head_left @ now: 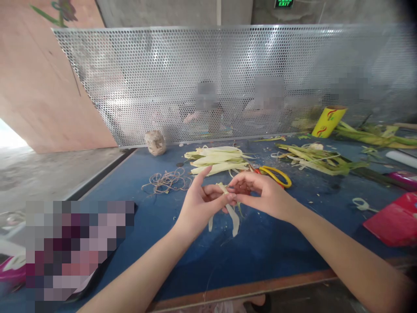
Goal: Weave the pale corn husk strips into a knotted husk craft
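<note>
Bare, slender forearms (146, 271) — narrowing at the wrists (186, 228) — and bare left hand (202, 198) and right hand (262, 193)

Left hand (202, 199) pinches pale husk strip (234, 221), right hand (263, 191) fingertips against it. Husk pile (221, 159) just beyond fingers, scissors (289, 179) right, twine (167, 182) left.

Workshop: exit sign (284, 3), littered worktable (276, 248)
</note>
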Available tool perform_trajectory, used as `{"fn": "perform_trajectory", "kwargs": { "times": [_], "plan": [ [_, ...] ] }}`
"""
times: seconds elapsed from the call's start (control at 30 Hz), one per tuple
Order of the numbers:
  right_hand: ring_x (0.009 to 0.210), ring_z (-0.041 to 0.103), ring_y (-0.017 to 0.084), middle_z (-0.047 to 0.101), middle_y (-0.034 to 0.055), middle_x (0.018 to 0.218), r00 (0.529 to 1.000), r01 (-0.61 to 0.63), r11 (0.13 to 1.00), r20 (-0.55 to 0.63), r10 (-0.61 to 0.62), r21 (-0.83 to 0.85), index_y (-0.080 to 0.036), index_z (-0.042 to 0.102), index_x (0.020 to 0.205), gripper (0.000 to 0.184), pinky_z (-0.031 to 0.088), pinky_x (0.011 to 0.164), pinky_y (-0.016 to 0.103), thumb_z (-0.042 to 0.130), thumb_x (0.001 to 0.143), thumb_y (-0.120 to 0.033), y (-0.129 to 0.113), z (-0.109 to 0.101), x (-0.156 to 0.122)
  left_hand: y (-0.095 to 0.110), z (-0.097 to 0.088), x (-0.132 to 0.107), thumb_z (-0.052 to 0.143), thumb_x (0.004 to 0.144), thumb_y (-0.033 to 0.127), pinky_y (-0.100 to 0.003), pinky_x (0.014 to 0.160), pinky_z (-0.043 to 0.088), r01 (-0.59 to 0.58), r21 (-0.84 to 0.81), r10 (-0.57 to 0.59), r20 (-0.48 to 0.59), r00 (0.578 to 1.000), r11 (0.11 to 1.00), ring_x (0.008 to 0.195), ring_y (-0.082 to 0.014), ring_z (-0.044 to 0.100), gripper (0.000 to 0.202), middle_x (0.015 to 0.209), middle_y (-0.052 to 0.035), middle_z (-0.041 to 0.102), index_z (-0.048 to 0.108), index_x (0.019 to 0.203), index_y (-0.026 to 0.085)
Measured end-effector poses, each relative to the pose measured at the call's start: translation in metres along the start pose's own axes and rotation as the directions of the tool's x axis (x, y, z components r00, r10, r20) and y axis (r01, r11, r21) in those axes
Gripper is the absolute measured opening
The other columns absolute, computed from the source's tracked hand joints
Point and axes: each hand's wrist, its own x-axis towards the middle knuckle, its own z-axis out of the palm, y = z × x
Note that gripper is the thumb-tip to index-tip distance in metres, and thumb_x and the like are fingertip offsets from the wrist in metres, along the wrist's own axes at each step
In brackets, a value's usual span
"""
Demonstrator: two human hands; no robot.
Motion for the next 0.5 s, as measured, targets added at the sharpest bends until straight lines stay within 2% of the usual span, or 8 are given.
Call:
{"fn": "perform_trajectory", "kwargs": {
  "times": [0.13,0.23,0.4,0.5],
  "plan": [
    [0.069,0.056,0.012,0.061,0.0018,0.08,0.998,0.062,0.996,0.02,-0.061,-0.069,-0.019,0.053,0.095,0.018,0.047,0.063,0.025,0.056,0.077,-0.018,0.001,-0.001,0.0,-0.001,-0.001,0.0,0.069,0.063,0.012,-0.022,0.049,0.049,-0.042,0.032,0.043,-0.006,0.999,0.999,0.058,-0.0135,0.061,0.082,0.062,0.0032,0.061,0.023,0.131,0.015],
    [0.065,0.054,0.012,0.059,0.0013,0.075,0.991,0.129,0.965,-0.003,-0.133,-0.227,-0.02,0.056,0.096,0.018,0.046,0.06,0.025,0.053,0.079,-0.016,0.004,-0.001,0.001,-0.001,-0.002,0.0,0.069,0.063,0.015,-0.021,0.047,0.047,-0.061,0.077,0.062,-0.015,0.998,0.995,0.055,-0.0113,0.058,0.082,0.062,0.004,0.06,0.023,0.131,0.017],
    [0.084,0.057,0.016,0.059,0.006,0.089,0.926,0.347,0.796,0.047,-0.374,-0.496,-0.02,0.061,0.092,0.017,0.046,0.075,0.03,0.047,0.085,-0.016,0.01,-0.004,0.001,-0.003,-0.004,0.002,0.069,0.062,0.017,-0.018,0.043,0.044,-0.069,0.162,0.078,-0.049,0.996,0.984,0.049,-0.0079,0.052,0.08,0.062,0.0047,0.058,0.027,0.13,0.019],
    [0.089,0.056,0.018,0.059,0.0073,0.091,0.905,0.374,0.73,0.051,-0.423,-0.573,-0.021,0.06,0.092,0.018,0.046,0.078,0.032,0.044,0.087,-0.018,0.01,-0.007,0.001,-0.002,-0.004,0.002,0.069,0.061,0.016,-0.018,0.042,0.043,-0.052,0.163,0.061,-0.049,0.997,0.985,0.048,-0.0077,0.051,0.081,0.062,0.0049,0.058,0.027,0.13,0.018]
  ]
}}
